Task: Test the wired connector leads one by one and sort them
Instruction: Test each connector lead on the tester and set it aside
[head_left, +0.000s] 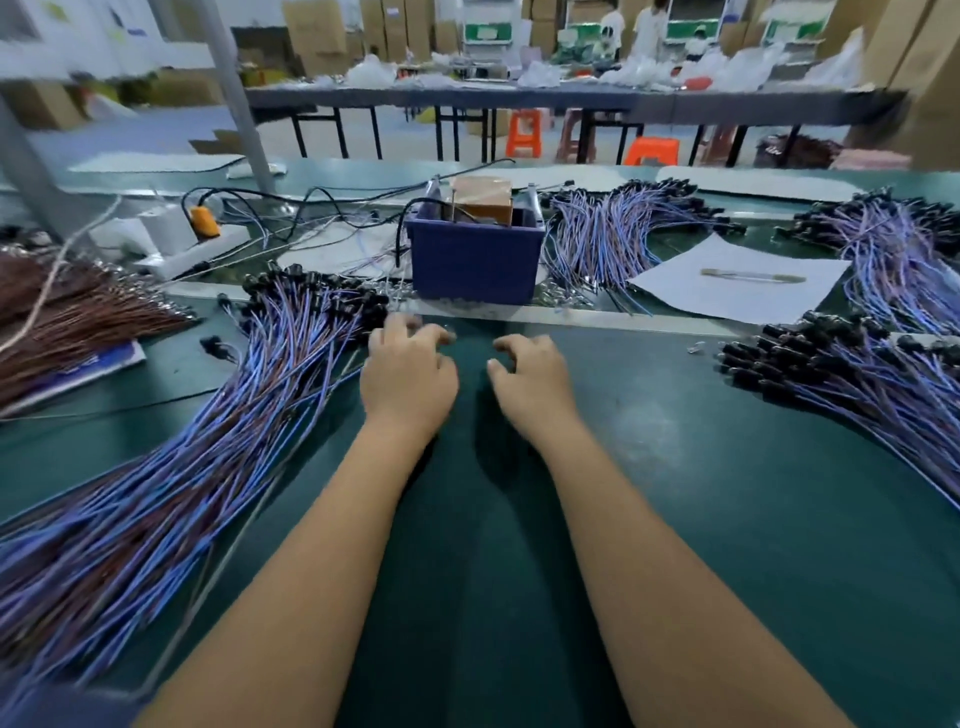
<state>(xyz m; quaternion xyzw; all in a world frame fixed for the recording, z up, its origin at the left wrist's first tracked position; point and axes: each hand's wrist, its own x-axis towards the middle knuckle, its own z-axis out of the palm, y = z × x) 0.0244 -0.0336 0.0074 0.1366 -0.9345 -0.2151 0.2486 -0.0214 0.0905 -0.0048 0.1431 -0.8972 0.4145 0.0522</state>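
Large fanned pile of thin blue-and-brown wired leads with black connectors (218, 415) across left of frame on green bench (675, 467). Light, limp, easily tangled; best pinched singly at stiff black connector. Left hand (408, 374) and right hand (530, 379) at centre, fingers loosely curled, seemingly holding nothing.

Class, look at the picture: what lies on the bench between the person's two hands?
Head view: only bare green mat lies between the left hand and right hand.
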